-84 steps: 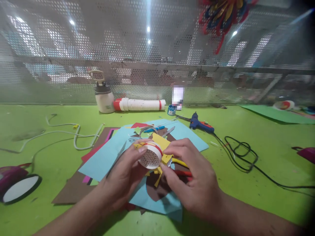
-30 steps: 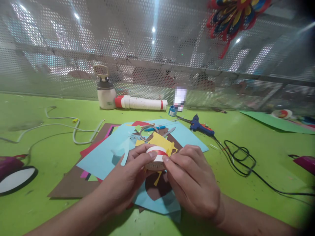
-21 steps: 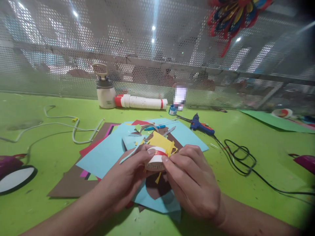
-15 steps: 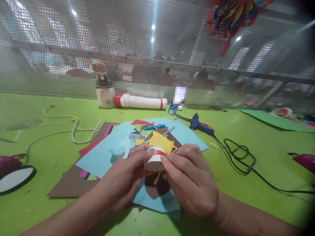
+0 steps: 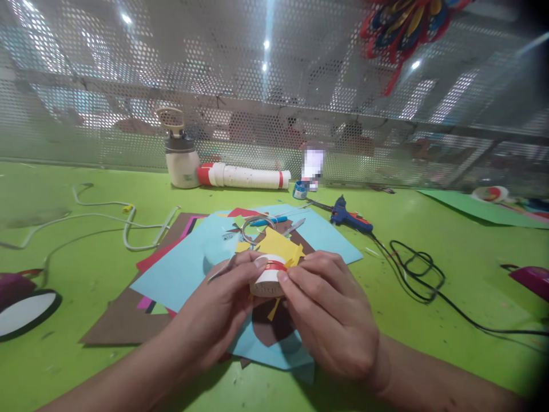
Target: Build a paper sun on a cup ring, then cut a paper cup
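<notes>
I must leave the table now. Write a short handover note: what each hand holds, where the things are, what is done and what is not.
Left hand: grips the small white roll with a red band, thumb on its top edge.
Right hand: fingertips pinch the same roll from the right side.
Things: the roll is held just above the blue paper sheets, with yellow paper scraps right behind it. The blue glue gun lies apart, further right.
Done: roll picked up, in both hands.
Left: it has not been set down; the papers lie loose.
</notes>
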`<state>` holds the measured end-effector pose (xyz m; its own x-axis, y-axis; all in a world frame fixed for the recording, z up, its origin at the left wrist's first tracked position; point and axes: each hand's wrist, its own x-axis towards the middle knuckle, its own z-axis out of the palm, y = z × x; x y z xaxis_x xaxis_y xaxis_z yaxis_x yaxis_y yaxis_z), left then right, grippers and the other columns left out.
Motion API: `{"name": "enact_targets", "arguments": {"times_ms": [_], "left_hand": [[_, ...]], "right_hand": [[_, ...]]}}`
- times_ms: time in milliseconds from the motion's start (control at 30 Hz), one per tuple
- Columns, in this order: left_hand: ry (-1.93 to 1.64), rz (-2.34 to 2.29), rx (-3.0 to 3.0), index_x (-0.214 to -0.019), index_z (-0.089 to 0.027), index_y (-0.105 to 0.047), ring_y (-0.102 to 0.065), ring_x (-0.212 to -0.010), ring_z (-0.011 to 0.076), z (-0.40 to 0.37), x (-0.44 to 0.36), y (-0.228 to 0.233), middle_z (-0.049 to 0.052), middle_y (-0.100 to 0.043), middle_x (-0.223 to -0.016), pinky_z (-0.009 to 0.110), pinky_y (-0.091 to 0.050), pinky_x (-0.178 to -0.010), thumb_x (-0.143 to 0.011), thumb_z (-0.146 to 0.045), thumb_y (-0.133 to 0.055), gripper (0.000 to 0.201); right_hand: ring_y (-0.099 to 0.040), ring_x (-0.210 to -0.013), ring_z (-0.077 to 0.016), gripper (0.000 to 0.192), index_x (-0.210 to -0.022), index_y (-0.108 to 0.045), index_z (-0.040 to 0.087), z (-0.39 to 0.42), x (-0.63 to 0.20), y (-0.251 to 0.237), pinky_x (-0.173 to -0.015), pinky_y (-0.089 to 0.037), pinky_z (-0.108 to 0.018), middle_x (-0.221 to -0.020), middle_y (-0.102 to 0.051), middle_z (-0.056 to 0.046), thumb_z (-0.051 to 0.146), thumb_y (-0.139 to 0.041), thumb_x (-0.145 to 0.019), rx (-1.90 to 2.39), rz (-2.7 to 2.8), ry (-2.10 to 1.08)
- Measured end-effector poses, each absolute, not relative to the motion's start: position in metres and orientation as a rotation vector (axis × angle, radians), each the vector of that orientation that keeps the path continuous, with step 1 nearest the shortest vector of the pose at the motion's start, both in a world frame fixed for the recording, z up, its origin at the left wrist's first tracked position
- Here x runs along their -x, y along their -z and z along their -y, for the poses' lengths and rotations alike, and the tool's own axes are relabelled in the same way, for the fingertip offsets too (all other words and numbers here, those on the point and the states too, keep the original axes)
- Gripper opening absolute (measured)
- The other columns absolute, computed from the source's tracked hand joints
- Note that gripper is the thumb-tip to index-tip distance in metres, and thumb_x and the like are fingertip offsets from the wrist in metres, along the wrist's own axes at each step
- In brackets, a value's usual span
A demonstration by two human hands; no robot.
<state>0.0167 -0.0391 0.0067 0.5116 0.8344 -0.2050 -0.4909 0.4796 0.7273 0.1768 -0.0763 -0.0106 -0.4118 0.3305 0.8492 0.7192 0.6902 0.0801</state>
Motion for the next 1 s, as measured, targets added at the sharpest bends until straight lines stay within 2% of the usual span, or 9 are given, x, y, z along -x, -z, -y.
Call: {"name": "enact_targets", "arguments": {"times_ms": [167, 367, 633, 767, 1000], "left_hand": [[-0.868, -0.604, -0.685, -0.077, -0.014, -0.064, -0.058, -0.076, 0.0134, 0.0403, -0.0176, -0.0073, 0.003, -0.061, -0.08, 0.024, -0.048, -0.073, -0.081, -0.014, -0.062, 0.005], [-0.9, -0.627, -0.627, -0.083, -0.014, -0.063, -0.06, -0.08, 0.0148, 0.041, -0.0211, -0.0076, 0.003, -0.063, -0.082, 0.026, -0.048, -0.078, -0.082, -0.014, -0.062, 0.001], [-0.942, -0.558, -0.722, -0.081, -0.016, -0.063, -0.06, -0.079, 0.0141, 0.0424, -0.0195, -0.0084, 0.001, -0.062, -0.078, 0.026, -0.049, -0.078, -0.084, -0.017, -0.061, 0.004], [-0.938, -0.549, -0.706, -0.085, -0.017, -0.064, -0.062, -0.083, 0.0156, 0.0432, -0.0188, -0.0057, 0.002, -0.065, -0.083, 0.029, -0.049, -0.082, -0.084, -0.019, -0.062, 0.003], [-0.922, -0.572, -0.666, -0.087, -0.019, -0.062, -0.061, -0.082, 0.0143, 0.0424, -0.0187, -0.0036, 0.001, -0.065, -0.082, 0.027, -0.048, -0.082, -0.084, -0.019, -0.063, 0.003]], "right_hand": [[-0.059, -0.081, -0.0252, 0.022, -0.102, -0.066, 0.004, 0.0775, -0.176, 0.0086, -0.07, -0.05, -0.047, -0.09, -0.072, -0.015, 0.0, -0.059, -0.082, 0.8, 2.014, 0.534], [-0.058, -0.08, -0.0264, 0.02, -0.097, -0.068, -0.001, 0.0778, -0.1751, 0.0082, -0.067, -0.049, -0.047, -0.089, -0.072, -0.018, -0.003, -0.064, -0.078, 0.792, 2.008, 0.532], [-0.059, -0.081, -0.0262, 0.015, -0.091, -0.071, 0.003, 0.0805, -0.1711, 0.0048, -0.065, -0.049, -0.046, -0.085, -0.071, -0.016, -0.001, -0.062, -0.08, 0.858, 1.926, 0.5], [-0.059, -0.078, -0.0244, 0.017, -0.094, -0.071, 0.004, 0.0821, -0.171, 0.0043, -0.066, -0.049, -0.045, -0.084, -0.072, -0.015, -0.001, -0.062, -0.08, 0.847, 1.931, 0.498], [-0.059, -0.077, -0.0247, 0.017, -0.093, -0.071, 0.003, 0.0821, -0.1711, 0.0022, -0.066, -0.05, -0.046, -0.08, -0.072, -0.016, -0.001, -0.06, -0.081, 0.841, 1.936, 0.491]]}}
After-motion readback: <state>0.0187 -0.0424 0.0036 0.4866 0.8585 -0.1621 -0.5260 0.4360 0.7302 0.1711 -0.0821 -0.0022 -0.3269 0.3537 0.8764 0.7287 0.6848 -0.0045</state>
